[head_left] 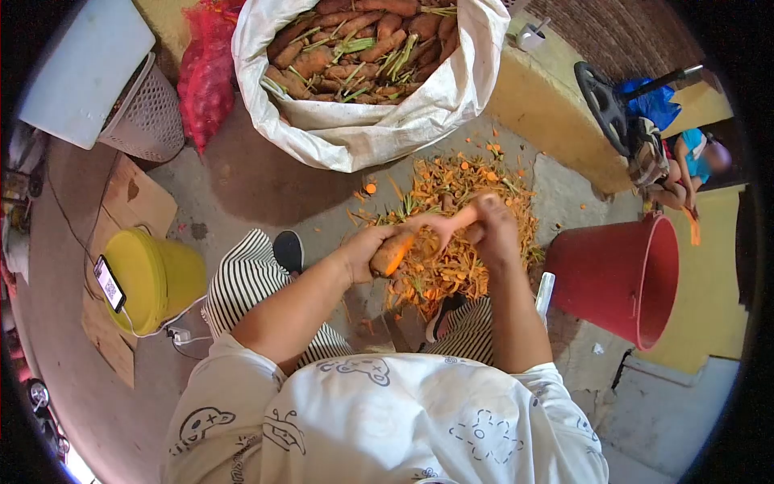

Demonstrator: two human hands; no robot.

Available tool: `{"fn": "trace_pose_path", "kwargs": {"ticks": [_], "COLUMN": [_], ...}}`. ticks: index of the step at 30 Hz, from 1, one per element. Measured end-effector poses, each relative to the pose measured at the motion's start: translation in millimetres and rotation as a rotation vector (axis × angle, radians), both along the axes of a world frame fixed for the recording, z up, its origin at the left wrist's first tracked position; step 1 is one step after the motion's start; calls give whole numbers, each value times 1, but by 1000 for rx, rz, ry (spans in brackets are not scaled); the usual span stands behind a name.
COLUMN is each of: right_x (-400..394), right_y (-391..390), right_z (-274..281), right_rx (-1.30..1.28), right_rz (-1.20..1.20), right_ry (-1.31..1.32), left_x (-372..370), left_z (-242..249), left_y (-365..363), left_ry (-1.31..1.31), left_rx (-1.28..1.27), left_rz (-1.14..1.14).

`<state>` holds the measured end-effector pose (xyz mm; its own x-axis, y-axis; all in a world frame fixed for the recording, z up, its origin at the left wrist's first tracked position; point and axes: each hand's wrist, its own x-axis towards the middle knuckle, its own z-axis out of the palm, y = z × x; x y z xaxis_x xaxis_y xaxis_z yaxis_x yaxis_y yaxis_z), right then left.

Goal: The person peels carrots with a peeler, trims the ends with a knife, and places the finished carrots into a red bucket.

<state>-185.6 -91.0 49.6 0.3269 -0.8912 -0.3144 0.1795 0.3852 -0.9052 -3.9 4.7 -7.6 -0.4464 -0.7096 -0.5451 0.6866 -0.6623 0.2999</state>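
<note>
My left hand (pixel 368 248) is closed round a carrot (pixel 393 255), its peeled side showing bright orange and the rest still brown. In my right hand (pixel 493 226) is a peeler (pixel 451 225) with a pale orange, Y-shaped handle, its head right at the carrot's upper end. Below both hands a heap of carrot peelings and cut ends (pixel 451 278) spreads over the floor. Just ahead stands a white woven sack (pixel 339 141) with its rim rolled down, full of unpeeled brown carrots (pixel 355 52) with green stalk stubs.
To the right a red bucket (pixel 597 270) lies tilted. On the left, a phone (pixel 110 284) rests on a yellow bucket (pixel 173 278) beside cardboard (pixel 133 198). A red mesh bag (pixel 205 81) and a white basket (pixel 149 117) stand farther back. Another person (pixel 689 169) sits at far right.
</note>
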Motion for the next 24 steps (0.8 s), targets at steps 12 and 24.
{"fn": "trace_pose_path", "kwargs": {"ticks": [12, 24], "right_x": [-12, -23], "right_y": [-18, -36], "right_z": [-6, -32], "right_rx": [2, -32], "right_rz": [-62, -72], "right_ry": [16, 75], "left_x": [2, 5], "left_z": [21, 11], "left_y": [3, 1], "left_ry": [-91, -89], "left_rx": [48, 45], "left_rz": [-50, -43]}}
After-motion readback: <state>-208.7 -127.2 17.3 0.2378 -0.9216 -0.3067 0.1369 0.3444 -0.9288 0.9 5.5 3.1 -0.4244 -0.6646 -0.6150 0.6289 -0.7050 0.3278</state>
